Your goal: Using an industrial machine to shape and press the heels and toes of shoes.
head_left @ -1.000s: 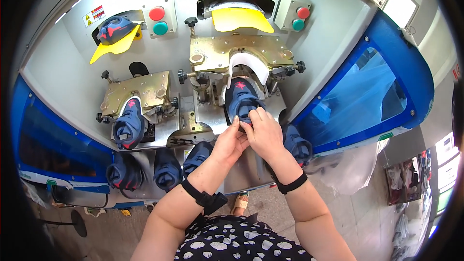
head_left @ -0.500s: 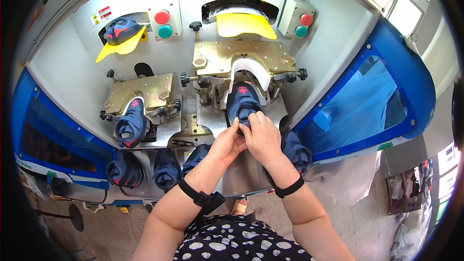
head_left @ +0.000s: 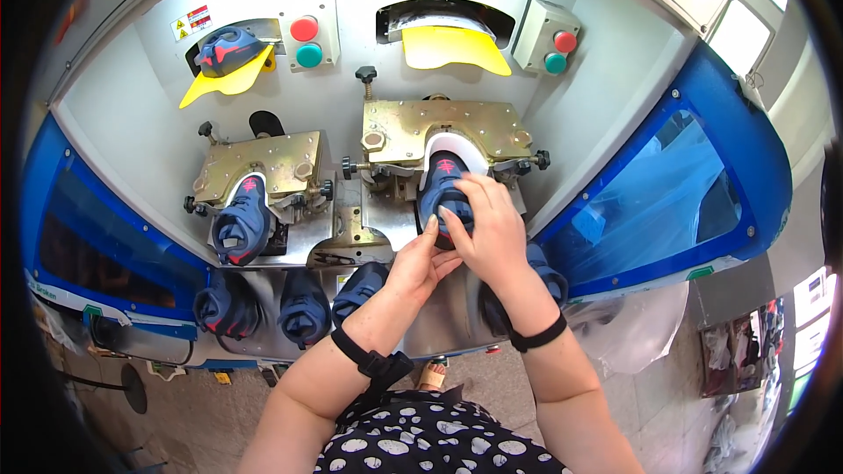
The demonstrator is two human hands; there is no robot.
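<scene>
Seating step, by the look of it: small navy fabric shoe with red trim (head_left: 446, 189) sits on the right-hand brass-plated clamp fixture (head_left: 443, 130). Right hand (head_left: 492, 233) lies over its toe, fingers curled on the upper; left hand (head_left: 421, 259) touches it from the side, fingers loosely extended, gripping nothing else. Next move likely needs the shoe pressed square against the white collar. Second navy shoe (head_left: 241, 226) is on the left fixture.

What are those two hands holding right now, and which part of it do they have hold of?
A dark blue shoe upper on the right-hand brass fixture. The right hand covers its near end; the left hand touches its near left side.
</scene>
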